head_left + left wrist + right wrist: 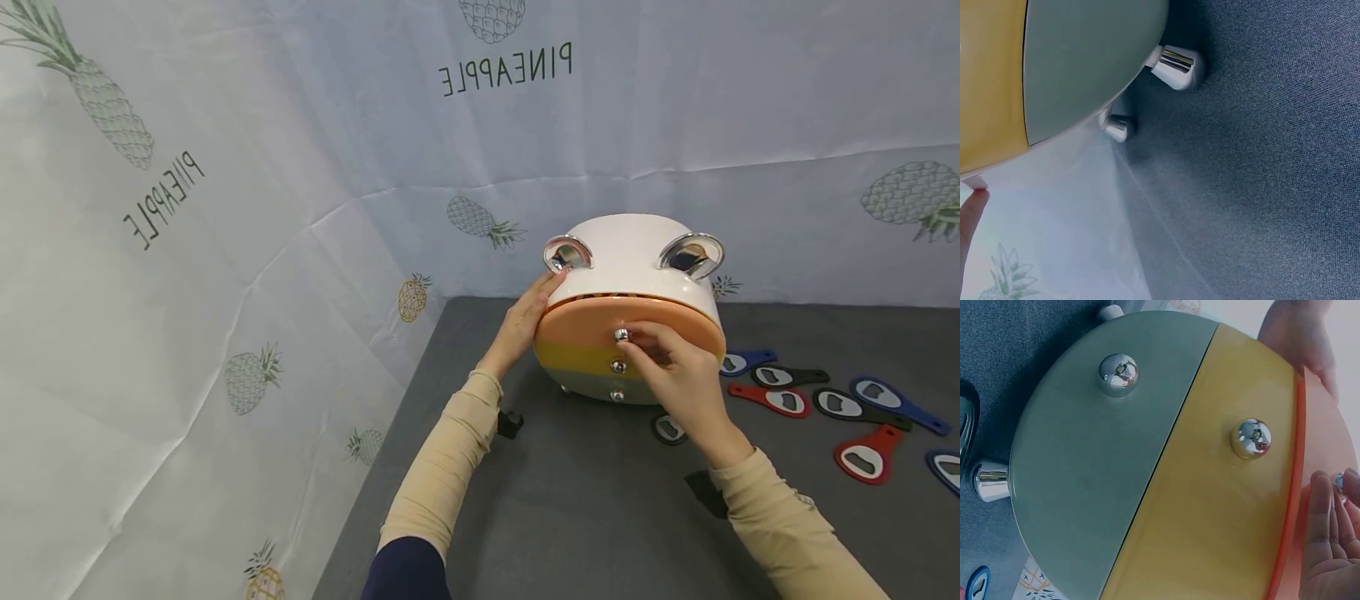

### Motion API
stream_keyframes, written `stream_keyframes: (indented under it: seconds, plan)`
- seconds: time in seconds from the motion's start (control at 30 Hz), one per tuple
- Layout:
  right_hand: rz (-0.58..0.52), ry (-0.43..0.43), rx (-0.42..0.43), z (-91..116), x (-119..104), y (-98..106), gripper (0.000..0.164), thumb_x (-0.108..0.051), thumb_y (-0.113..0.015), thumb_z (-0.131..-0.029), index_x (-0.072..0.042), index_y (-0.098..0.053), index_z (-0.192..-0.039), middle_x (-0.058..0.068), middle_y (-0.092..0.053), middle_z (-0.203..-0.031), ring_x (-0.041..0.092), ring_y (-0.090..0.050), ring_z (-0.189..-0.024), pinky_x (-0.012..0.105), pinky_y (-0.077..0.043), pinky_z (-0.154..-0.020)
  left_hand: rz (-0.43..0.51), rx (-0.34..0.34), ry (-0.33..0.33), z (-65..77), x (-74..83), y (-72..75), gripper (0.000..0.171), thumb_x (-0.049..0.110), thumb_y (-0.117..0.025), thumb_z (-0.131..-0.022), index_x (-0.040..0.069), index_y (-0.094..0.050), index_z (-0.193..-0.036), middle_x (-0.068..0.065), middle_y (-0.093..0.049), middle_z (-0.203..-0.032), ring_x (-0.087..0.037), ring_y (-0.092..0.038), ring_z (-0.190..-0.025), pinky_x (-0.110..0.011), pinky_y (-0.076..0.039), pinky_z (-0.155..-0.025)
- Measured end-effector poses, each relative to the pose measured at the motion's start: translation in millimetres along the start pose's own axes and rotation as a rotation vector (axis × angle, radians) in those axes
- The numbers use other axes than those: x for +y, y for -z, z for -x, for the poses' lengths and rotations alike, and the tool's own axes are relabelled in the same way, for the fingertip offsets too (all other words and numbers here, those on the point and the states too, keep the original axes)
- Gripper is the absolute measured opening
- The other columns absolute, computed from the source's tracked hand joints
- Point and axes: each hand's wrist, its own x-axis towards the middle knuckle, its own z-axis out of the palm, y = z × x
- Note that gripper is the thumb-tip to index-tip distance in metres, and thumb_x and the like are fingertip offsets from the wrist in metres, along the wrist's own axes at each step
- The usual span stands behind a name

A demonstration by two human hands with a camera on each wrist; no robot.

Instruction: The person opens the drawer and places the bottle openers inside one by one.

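A rounded white drawer box with silver ear-shaped trims stands on the dark table, its front split into orange, yellow and grey-green drawers. My right hand pinches the round silver knob of the orange top drawer. That drawer juts out a little past the yellow drawer, and a thin gap shows above it. My left hand rests against the box's left side, fingertips near the left silver ear. Below, the grey-green drawer sits flush. In the left wrist view, a fingertip touches the box's side.
Several bottle openers with red, blue and black handles lie right of the box, among them a red one. A black-rimmed opener lies just in front of the box. A pineapple-print cloth hangs behind and to the left.
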Motion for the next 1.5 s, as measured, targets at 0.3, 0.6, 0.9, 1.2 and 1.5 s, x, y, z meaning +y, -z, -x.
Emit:
stream_keyframes:
  seconds: [0.3,0.6,0.9,1.2,1.5]
  plan:
    - [-0.005,-0.062,-0.003,-0.6,3.1,-3.3,0.034,0.005,-0.077,-0.070,-0.002,-0.068,-0.102,0.012,-0.070,-0.083,-0.025,-0.048,-0.082,-0.004,-0.041,-0.070,-0.011,0.024,-0.055,-4.6,-27.3,-7.2,0.073,0.075,-0.029,-0.083,0.038,-0.028,-0.146,0.012,-0.020,-0.155,-0.009,-0.019,-0.144,-0.044,-0.027,-0.116]
    - [0.012,-0.086,-0.058,0.4,5.7,-3.1,0.037,0.004,-0.075,-0.073,0.001,-0.061,-0.107,0.011,-0.068,-0.086,-0.013,-0.052,-0.079,-0.002,-0.041,-0.068,0.052,0.000,0.005,5.0,-1.8,0.9,0.067,0.049,-0.059,-0.086,0.039,-0.029,-0.145,0.011,-0.019,-0.156,-0.012,-0.018,-0.145,-0.036,-0.031,-0.114]
    - [0.086,-0.067,-0.163,13.1,13.5,1.4,0.024,0.000,-0.076,-0.073,-0.004,-0.061,-0.091,0.003,-0.063,-0.078,0.003,-0.052,-0.068,0.004,-0.040,-0.061,0.033,-0.005,0.007,6.2,6.5,3.3,0.064,0.025,-0.061,-0.091,0.028,-0.029,-0.147,0.004,-0.019,-0.157,-0.016,-0.018,-0.146,-0.034,-0.031,-0.115]
    - [0.164,-0.013,-0.264,22.6,25.6,0.6,0.028,-0.008,-0.080,-0.070,-0.010,-0.064,-0.093,-0.001,-0.069,-0.081,0.009,-0.062,-0.067,0.010,-0.049,-0.062,0.038,0.000,-0.012,5.5,5.8,2.9,0.066,0.036,-0.061,-0.089,0.027,-0.030,-0.147,0.003,-0.021,-0.157,-0.017,-0.019,-0.145,-0.034,-0.031,-0.114]
    - [0.140,-0.036,-0.292,28.0,29.6,-5.9,0.030,-0.007,-0.080,-0.070,-0.008,-0.062,-0.094,0.003,-0.071,-0.080,0.015,-0.068,-0.066,0.028,-0.057,-0.058,0.031,-0.007,0.000,4.5,5.5,2.3,0.064,0.019,-0.061,-0.091,0.024,-0.030,-0.147,0.000,-0.020,-0.157,-0.017,-0.019,-0.145,-0.033,-0.030,-0.115]
